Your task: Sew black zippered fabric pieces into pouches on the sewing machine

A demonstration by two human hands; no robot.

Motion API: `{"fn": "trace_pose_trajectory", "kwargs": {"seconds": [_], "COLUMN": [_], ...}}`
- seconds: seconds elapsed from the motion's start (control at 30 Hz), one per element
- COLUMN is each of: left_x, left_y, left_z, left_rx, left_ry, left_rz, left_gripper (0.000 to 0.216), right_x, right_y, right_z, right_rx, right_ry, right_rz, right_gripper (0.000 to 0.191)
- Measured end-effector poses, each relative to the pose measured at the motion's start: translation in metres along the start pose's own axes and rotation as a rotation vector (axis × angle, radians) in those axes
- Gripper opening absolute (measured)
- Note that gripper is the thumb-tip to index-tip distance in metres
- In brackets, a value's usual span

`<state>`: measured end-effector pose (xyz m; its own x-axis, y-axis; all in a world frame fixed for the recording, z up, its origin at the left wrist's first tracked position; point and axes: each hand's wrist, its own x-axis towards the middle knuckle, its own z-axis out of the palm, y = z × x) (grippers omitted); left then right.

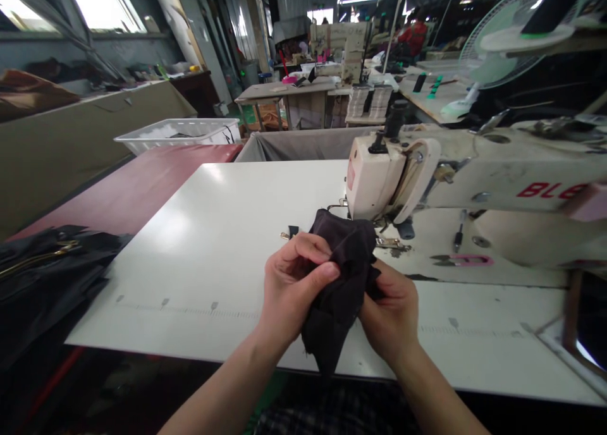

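A crumpled piece of black fabric (339, 289) is held up between my two hands, over the front of the white sewing table (227, 232). My left hand (296, 283) pinches its left side between thumb and fingers. On the other side my right hand (391, 308) grips the cloth, its fingertips partly hidden behind the folds. Just behind the fabric stands the head of a sewing machine (377, 176); its needle area is partly covered by the cloth. A small dark piece with a metal clip-like end (289, 232) lies beyond my left hand.
Pink-handled thread snips (465, 260) lie on the machine bed at right. Black fabric with a gold zipper (57, 251) is heaped at left. Behind are a red-covered surface (128, 182), a white plastic basket (184, 131), a grey cloth-lined bin (298, 145) and a fan (497, 36).
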<state>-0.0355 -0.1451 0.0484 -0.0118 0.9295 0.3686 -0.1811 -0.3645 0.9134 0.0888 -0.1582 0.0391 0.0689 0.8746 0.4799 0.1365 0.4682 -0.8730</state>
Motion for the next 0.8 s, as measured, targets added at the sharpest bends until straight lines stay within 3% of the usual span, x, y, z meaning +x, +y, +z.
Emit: {"fn": "trace_pose_trajectory", "kwargs": {"seconds": [0.13,0.23,0.33,0.5,0.6,0.67,0.8], "left_x": [-0.009,-0.010,-0.006,0.005,0.009,0.010,0.006], "left_y": [0.003,0.008,0.013,0.011,0.003,-0.004,-0.012], "left_z": [0.002,-0.002,-0.008,-0.013,-0.024,-0.034,-0.047], "left_rx": [0.466,0.623,0.593,0.649,0.759,0.818,0.705], "left_ry": [0.207,0.337,0.476,0.411,0.475,0.430,0.234], "left_rz": [0.427,0.557,0.497,0.247,0.407,0.483,0.205], "left_gripper": [0.015,0.015,0.016,0.018,0.017,0.015,0.024], "right_x": [-0.003,-0.003,-0.001,0.005,0.004,0.003,0.000], "right_y": [-0.011,-0.014,-0.008,0.006,0.016,0.024,0.033], "right_z": [0.007,0.006,0.003,0.010,0.015,0.015,0.013], "right_rx": [-0.138,-0.173,-0.135,-0.159,-0.337,-0.435,-0.433], "right_ry": [0.093,0.146,0.215,0.270,0.304,0.290,0.290], "right_rz": [-0.039,-0.049,-0.002,-0.151,-0.285,-0.319,-0.257], "right_gripper": [0.008,0.010,0.010,0.011,0.015,0.017,0.016]}}
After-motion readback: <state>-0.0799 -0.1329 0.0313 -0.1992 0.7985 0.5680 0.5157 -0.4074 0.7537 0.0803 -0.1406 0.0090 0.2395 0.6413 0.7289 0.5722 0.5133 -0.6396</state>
